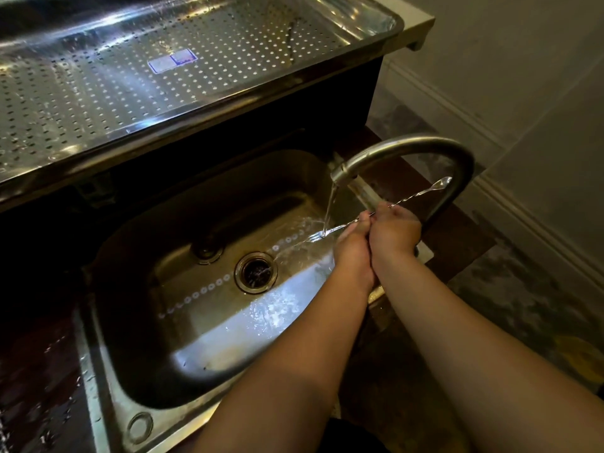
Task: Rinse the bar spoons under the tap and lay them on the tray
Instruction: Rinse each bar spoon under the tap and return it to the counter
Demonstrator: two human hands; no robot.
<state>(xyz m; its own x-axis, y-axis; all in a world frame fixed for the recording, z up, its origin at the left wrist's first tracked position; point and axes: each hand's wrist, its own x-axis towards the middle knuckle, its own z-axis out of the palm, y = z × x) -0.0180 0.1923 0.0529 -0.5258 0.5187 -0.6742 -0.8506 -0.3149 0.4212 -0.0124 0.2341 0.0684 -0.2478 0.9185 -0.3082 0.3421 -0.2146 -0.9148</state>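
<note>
Both hands close round the middle of one bar spoon (pixel 379 212), left hand (pixel 351 246) beside right hand (pixel 394 228). Its long axis slants from the forked end under the tap (pixel 402 152) stream, up right. The tray (pixel 327 14) lies far left.

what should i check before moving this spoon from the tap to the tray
1. Both hands hold the bar spoon: left hand and right hand curl round its twisted stem: ok.
2. Fork end sits in the water stream: ok.
3. Bowl end rinsed: it lies dry side of the tap: cannot tell.
4. Perforated tray has bare room: ok.
5. One utensil already lies on the tray's far side: ok.
6. Tap turned off: not ok, still running.
</note>
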